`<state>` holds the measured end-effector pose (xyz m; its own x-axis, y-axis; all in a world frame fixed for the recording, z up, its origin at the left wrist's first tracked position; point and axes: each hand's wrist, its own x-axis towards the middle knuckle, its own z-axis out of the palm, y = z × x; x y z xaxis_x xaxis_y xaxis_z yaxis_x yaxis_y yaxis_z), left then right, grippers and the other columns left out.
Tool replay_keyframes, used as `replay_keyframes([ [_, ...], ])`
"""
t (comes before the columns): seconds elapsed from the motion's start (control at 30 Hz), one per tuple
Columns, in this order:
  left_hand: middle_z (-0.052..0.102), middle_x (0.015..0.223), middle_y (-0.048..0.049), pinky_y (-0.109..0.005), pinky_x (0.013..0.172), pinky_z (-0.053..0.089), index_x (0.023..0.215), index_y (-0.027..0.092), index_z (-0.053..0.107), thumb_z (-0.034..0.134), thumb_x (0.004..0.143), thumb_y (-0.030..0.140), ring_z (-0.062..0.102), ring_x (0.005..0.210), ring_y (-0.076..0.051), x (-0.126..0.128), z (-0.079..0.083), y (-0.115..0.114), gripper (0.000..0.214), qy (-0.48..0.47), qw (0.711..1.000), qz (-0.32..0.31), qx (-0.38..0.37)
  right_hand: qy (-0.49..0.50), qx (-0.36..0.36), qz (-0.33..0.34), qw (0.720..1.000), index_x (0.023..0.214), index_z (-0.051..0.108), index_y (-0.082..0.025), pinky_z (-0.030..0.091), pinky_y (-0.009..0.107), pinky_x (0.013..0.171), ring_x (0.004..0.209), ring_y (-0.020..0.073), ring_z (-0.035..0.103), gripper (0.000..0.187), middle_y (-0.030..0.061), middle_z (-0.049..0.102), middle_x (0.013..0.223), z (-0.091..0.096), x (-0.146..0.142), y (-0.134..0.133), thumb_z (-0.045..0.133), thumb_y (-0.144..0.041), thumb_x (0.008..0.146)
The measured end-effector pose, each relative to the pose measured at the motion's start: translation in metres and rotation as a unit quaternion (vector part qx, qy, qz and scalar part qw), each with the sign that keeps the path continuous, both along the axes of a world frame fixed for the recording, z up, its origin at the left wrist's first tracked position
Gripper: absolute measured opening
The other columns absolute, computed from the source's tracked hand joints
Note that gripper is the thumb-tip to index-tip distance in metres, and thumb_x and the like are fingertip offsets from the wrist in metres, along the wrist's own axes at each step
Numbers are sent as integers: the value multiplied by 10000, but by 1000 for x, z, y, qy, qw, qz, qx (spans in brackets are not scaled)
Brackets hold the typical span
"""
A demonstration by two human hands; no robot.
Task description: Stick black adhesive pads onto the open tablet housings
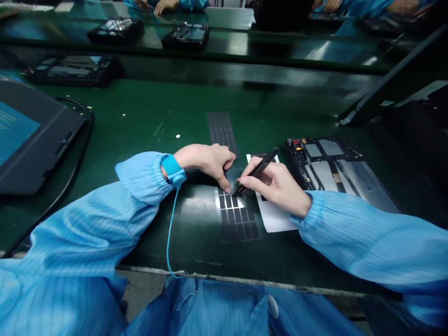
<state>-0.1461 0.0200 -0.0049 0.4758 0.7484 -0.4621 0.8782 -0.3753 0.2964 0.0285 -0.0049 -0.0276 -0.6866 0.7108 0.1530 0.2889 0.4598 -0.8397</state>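
Observation:
My right hand point(278, 184) grips slim black tweezers point(262, 167), their tips angled down to the upper part of a sheet of small dark rectangular stickers point(238, 215). My left hand point(210, 161) lies over the sheet's far end, thumb stretched onto it and apart from the curled forefinger; its other fingers are partly hidden. Beyond that hand shows another stretch of dark gridded sheet point(221, 128); the hand covers whether the two join. Under and beside my right hand lies a white sheet point(276, 219) with dark patches.
An opened electronic device point(329, 161) with exposed parts lies at right, partly behind my sleeve. A grey device with a blue screen point(17, 130) and a black cable point(79, 163) are at left. Similar opened units point(187, 35) sit on the back ledge. Other people's hands point(166, 5) show beyond.

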Motion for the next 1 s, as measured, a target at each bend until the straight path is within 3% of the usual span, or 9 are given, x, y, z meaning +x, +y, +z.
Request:
replay_keyframes([
  [0.37, 485, 801, -31, -223, 565, 315, 721, 179, 478, 674, 485, 533, 444, 757, -189, -1, -3, 2, 468, 1, 1000, -8, 8, 21, -49, 8, 999, 699, 529, -143, 452, 248, 553, 588, 122, 553, 224, 14, 552, 651, -1, -3, 2, 574, -352, 767],
  [0.5, 482, 791, -18, -217, 591, 327, 739, 174, 492, 677, 489, 536, 445, 738, -166, -7, -5, 4, 476, -17, 1000, -21, 15, 82, -81, -22, 993, 708, 515, -149, 480, 251, 556, 590, 126, 583, 270, 14, 567, 679, 23, 1, 7, 585, -406, 748],
  [0.6, 481, 744, -3, -205, 553, 320, 701, 173, 486, 650, 555, 539, 440, 678, -137, -15, -5, 7, 427, -54, 998, -36, 5, 81, -8, -91, 992, 709, 521, -157, 476, 245, 553, 609, 130, 584, 306, 5, 566, 664, 48, 29, 18, 594, -454, 726],
  [0.67, 468, 651, 11, -203, 506, 302, 662, 170, 482, 579, 651, 547, 422, 590, -113, -13, -2, 7, 390, -83, 996, -14, -12, 55, 24, -135, 989, 721, 536, -159, 464, 233, 534, 597, 127, 577, 317, -2, 558, 641, 56, 57, 25, 592, -471, 720],
  [0.73, 450, 583, 20, -207, 485, 292, 651, 166, 476, 488, 752, 511, 401, 533, -100, 0, 1, 2, 360, -136, 988, 55, 44, 33, 10, -145, 989, 730, 543, -159, 444, 217, 487, 544, 113, 557, 326, -5, 553, 622, 52, 83, 31, 579, -482, 726],
  [0.8, 469, 610, 13, -215, 518, 323, 689, 163, 469, 434, 814, 424, 421, 561, -103, 25, 2, -10, 291, -220, 956, 110, 160, 18, -39, -123, 991, 723, 529, -157, 420, 205, 431, 481, 98, 528, 328, -8, 547, 603, 42, 99, 34, 559, -484, 741],
  [0.87, 504, 724, -10, -233, 610, 377, 749, 164, 453, 438, 822, 314, 459, 667, -119, 53, -1, -25, 167, -299, 925, 76, 223, 7, -89, -97, 991, 705, 498, -155, 394, 194, 384, 431, 87, 497, 315, -19, 524, 558, 29, 104, 37, 537, -462, 764],
  [1.0, 463, 953, -76, -290, 768, 408, 770, 168, 353, 488, 774, 193, 441, 882, -162, 90, -19, -46, 137, -344, 915, -91, 190, -13, -106, -95, 990, 645, 433, -149, 351, 164, 354, 378, 66, 458, 279, -44, 465, 464, 12, 98, 40, 487, -366, 812],
])
